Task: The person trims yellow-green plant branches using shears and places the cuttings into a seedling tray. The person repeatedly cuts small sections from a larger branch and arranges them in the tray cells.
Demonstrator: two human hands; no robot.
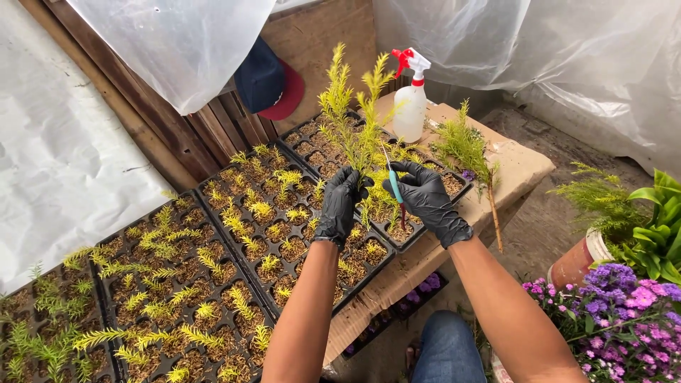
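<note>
While both black-gloved hands meet at the middle of the view, the yellow-green cutting [355,113] rises between them, its long axis nearly upright and running from the gloves toward twelve o'clock. The left hand [339,204] is closed around the base of the stem, so it has the firmer hold. The right hand [425,198] sits just beside it at three o'clock, fingers curled around a slim teal-handled tool [394,186]. That tool slants down toward six o'clock with its dark lower end near the stem base; whether it touches the stem I cannot tell.

Directly under the hands lies a black seedling tray [383,245] of soil-filled cells with small yellow sprigs, resting on a cardboard-covered tabletop [518,167]. More such trays [177,298] stretch away toward eight o'clock.

Further out at two o'clock, a loose green sprig [468,152] lies on the cardboard, its bare woody stem pointing to five o'clock. Beyond the cutting, at one o'clock, a white spray bottle [410,99] with a red trigger stands upright. A dark cap [268,84] with a red brim hangs at eleven o'clock.
</note>
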